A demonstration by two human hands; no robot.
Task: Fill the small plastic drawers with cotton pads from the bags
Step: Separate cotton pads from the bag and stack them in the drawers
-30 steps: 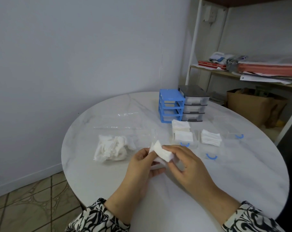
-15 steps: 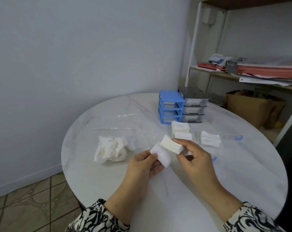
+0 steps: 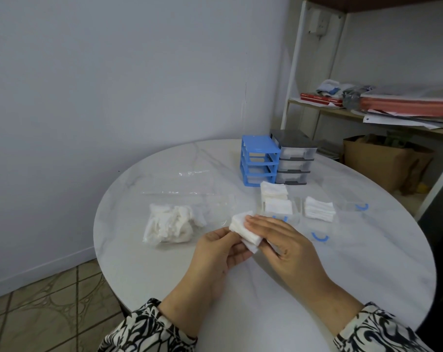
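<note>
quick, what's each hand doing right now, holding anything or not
Left hand: holds the small stack of cotton pads from the left side, fingers curled on it.
Right hand: fingers laid over the same stack, thumb hidden; it appears to pinch it.

hands: 2, left hand (image 3: pixel 216 252), right hand (image 3: pixel 284 241) | drawer units: 2, blue unit (image 3: pixel 259 163), grey unit (image 3: pixel 295 158) | loose clear drawers with blue handles: 3 seen | pad stacks on table (image 3: pixel 355 262): 2 | pad bags: 1 (image 3: pixel 169 224)
</note>
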